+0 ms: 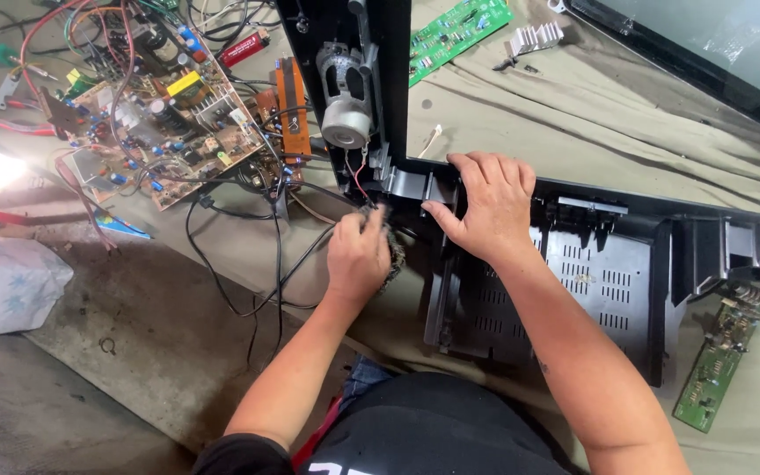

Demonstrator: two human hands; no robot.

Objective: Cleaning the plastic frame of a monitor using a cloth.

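A black plastic housing frame [609, 281] lies flat on a khaki cloth, with a grey speaker [345, 92] fixed to its upright left bar. My right hand [485, 202] rests palm down on the frame's inner corner, fingers curled over the edge. My left hand [358, 255] is closed on a dark, bristly brush-like thing [394, 257] at that same corner, beside thin red and black wires [355, 180] from the speaker.
A large brown circuit board [169, 105] with many components and tangled cables lies at the upper left. Green circuit boards [457, 31] [716, 369] lie at the top and lower right. A metal heatsink [534, 37], a white bag [2, 286] and a glass screen edge [714, 44] are around.
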